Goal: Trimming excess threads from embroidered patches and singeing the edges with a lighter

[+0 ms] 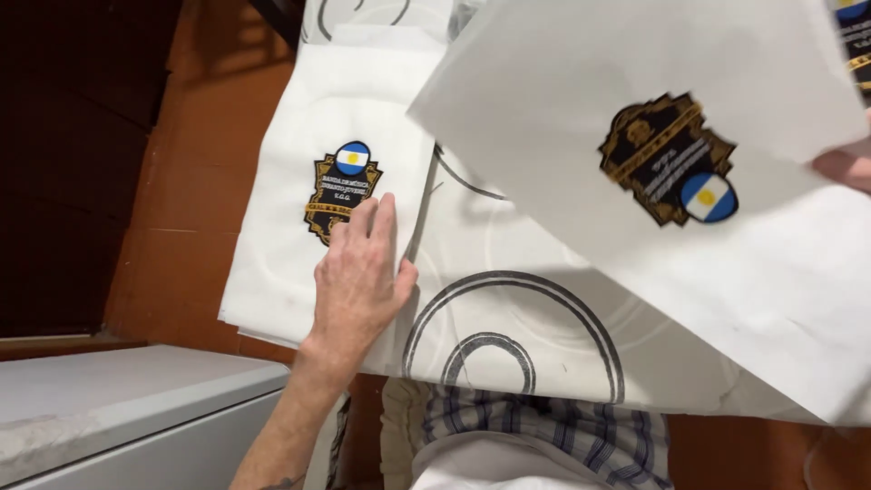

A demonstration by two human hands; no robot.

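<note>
Under the left hand [358, 277], a black-and-gold badge [342, 189] on white cloth [281, 254]

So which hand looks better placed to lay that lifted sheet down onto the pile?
Probably the right hand: it already holds the lifted white emblem-printed fabric sheet by its edge. The left hand lies flat on the stacked white sheets, steadying them.
</note>
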